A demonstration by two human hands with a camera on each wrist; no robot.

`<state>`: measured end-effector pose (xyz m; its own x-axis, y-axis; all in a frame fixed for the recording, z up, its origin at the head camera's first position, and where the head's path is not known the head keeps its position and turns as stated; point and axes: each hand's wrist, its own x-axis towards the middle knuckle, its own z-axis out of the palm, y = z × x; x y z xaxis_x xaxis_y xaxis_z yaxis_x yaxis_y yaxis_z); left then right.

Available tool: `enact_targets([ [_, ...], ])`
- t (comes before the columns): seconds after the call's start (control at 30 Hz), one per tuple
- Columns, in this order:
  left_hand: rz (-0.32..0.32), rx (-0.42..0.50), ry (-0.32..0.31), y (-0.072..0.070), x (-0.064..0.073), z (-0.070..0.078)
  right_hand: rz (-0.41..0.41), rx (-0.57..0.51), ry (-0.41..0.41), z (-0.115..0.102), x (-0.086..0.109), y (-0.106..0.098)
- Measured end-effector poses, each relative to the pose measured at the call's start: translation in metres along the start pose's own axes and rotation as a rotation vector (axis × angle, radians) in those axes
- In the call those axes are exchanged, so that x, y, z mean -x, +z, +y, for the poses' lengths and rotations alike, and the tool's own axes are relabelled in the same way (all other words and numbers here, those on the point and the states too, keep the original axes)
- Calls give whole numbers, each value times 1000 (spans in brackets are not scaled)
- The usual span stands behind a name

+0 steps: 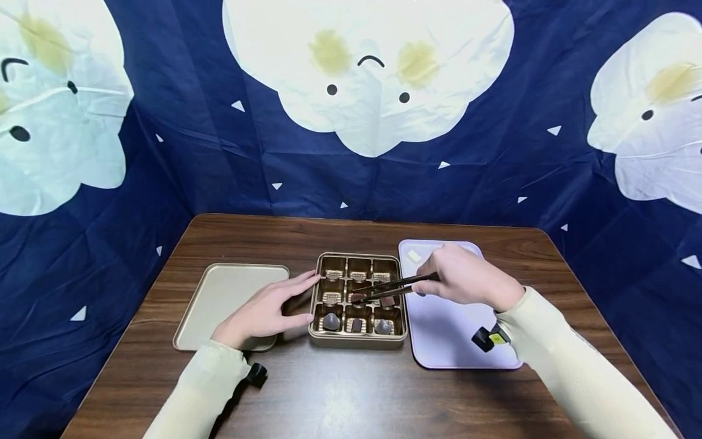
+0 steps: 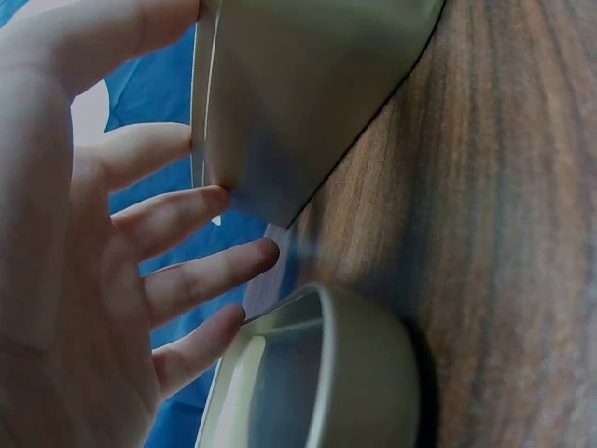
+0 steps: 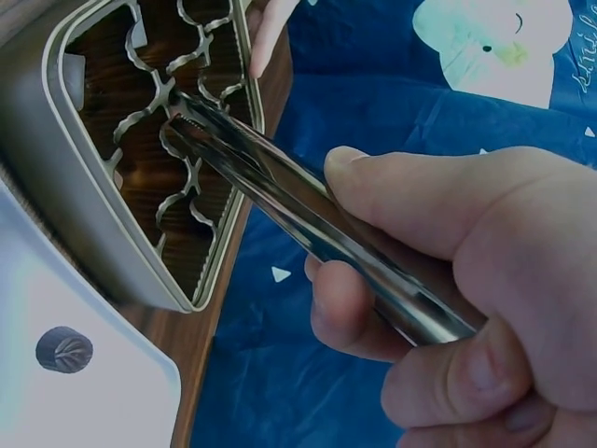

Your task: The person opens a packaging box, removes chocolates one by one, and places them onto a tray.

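A gold tin box (image 1: 356, 342) with a nine-compartment insert sits mid-table. In its front row lie a cone-shaped chocolate (image 1: 331, 321), a dark block chocolate (image 1: 356, 325) and another cone-shaped one (image 1: 383, 327). My right hand (image 1: 460, 274) grips metal tongs (image 3: 308, 215), whose tips reach down into the centre compartment at a brown chocolate (image 1: 357, 297). A further brown chocolate (image 1: 387, 301) lies in the compartment right of it, under the tongs. My left hand (image 1: 263, 310) has its fingers extended, with fingertips and thumb against the box's left side.
To the right of the box is a lilac tray (image 1: 455, 360) bearing a white piece (image 1: 414, 256) and a dark round chocolate (image 3: 64, 349). A shallow gold lid (image 1: 230, 292) lies at the left, partly under my left hand. Blue cloth (image 1: 351, 183) surrounds the wooden table.
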<state>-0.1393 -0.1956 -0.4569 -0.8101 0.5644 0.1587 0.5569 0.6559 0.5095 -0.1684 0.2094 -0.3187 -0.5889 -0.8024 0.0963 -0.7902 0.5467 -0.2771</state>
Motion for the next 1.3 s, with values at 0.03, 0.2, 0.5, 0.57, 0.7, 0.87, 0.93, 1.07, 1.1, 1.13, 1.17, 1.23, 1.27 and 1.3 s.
enact_targets([
  [0.03, 0, 1, 0, 0, 0, 0, 7, 1, -3, 1, 1, 0],
  [0.2, -2, 1, 2, 1, 1, 0, 56, 14, -32, 4, 8, 1],
  [0.5, 3, 4, -2, 3, 2, 0, 126, -32, -24, 6, 21, -5],
  [0.57, 5, 8, -4, 3, 2, 0, 138, -38, -7, 7, 24, -8],
  [0.7, 10, 18, -2, 3, 2, 1, 177, -35, 9, 8, 33, -15],
  [0.87, 7, 20, -5, 3, 2, 1, 210, -20, 48, 12, 49, -23],
  [0.93, 5, 16, -7, 3, 1, 1, 221, -22, 78, 15, 58, -25],
  [1.07, 1, 8, -4, 2, 0, 1, 253, -9, 139, 21, 76, -27],
  [1.1, 0, 6, -4, 2, 0, 1, 256, -7, 163, 23, 81, -28],
  [1.13, -1, 3, -3, 1, 0, 1, 258, 1, 188, 24, 86, -28],
  [1.17, -2, 3, -3, 1, 0, 0, 258, 10, 211, 26, 91, -28],
  [1.23, -4, 1, -3, 1, 0, 1, 257, 17, 253, 29, 100, -27],
  [1.27, -3, 1, -3, 1, 0, 1, 258, 22, 270, 31, 105, -27],
  [1.3, -3, 2, -4, 0, 0, 1, 259, 27, 288, 33, 110, -26],
])
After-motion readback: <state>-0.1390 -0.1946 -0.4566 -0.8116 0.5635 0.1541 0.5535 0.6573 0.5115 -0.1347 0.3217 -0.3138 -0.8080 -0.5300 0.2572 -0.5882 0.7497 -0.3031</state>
